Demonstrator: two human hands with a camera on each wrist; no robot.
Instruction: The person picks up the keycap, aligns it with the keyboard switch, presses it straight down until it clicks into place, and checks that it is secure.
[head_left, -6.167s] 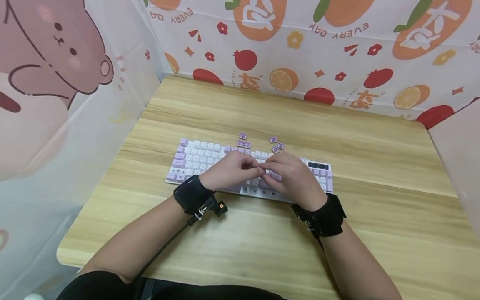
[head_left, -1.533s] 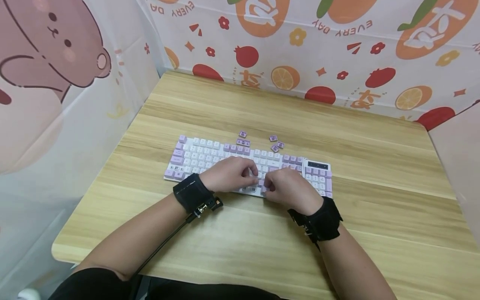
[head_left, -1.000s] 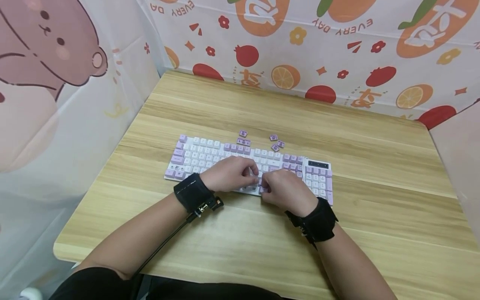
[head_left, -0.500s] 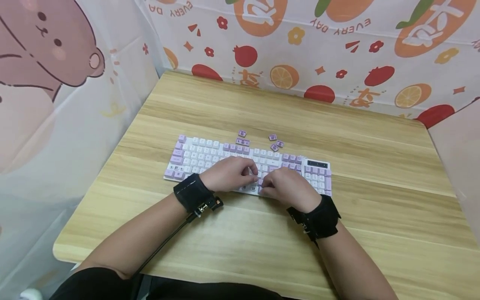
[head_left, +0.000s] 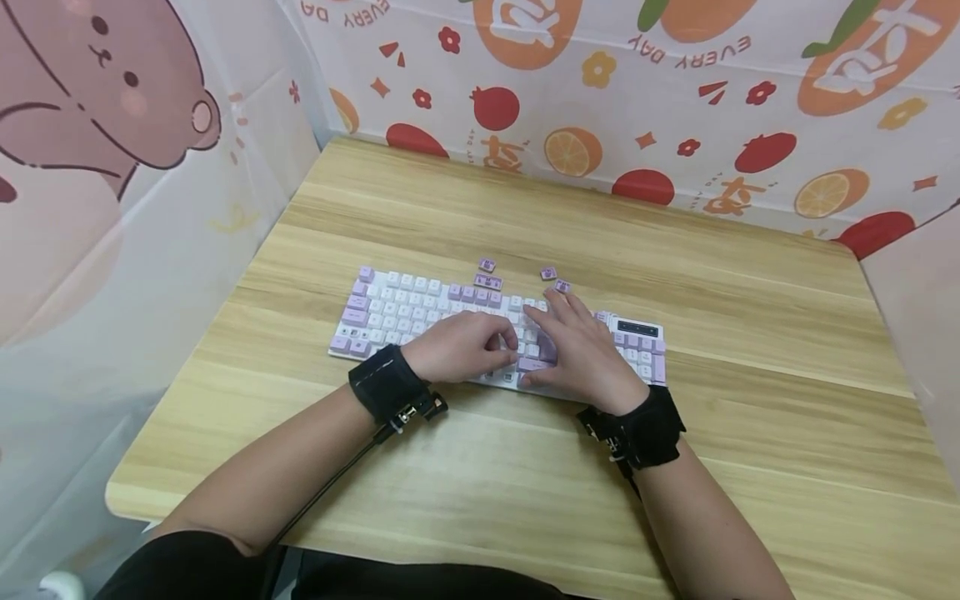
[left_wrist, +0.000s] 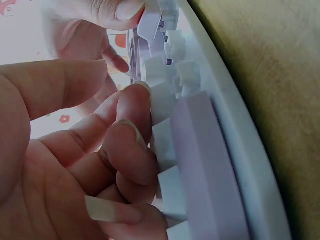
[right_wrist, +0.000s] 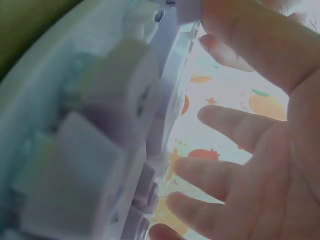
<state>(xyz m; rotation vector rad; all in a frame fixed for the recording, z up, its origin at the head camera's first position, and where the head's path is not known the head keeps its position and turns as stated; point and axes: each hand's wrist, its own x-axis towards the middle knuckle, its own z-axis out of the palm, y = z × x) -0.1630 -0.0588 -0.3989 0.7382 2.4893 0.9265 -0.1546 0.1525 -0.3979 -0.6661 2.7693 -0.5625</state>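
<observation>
A white and purple keyboard [head_left: 405,312] lies on the table. My left hand [head_left: 461,346] rests over its middle with fingers loosely bent. In the left wrist view, its fingertips [left_wrist: 132,150] touch white keys beside the long purple spacebar [left_wrist: 200,160], and nothing shows in its grasp. To the right, my right hand [head_left: 585,350] spreads over the keys, fingers reaching toward the back edge. Its thumb presses a purple keycap [left_wrist: 150,22] near the front row, beside bare key sockets [left_wrist: 187,77]. Fingers of the right hand come close to a loose purple keycap [head_left: 562,286].
Behind the keyboard lie more loose purple keycaps, a long one [head_left: 487,282] and small ones [head_left: 548,272]. A dark display strip [head_left: 637,330] sits at the keyboard's back right. A cable [head_left: 330,496] runs along my left forearm. Printed cloth [head_left: 450,75] hangs behind the table.
My right hand has gone from bent fingers at the front keys to spread fingers reaching backward. One loose keycap is now out of sight near its fingertips. My left hand has stayed put lately.
</observation>
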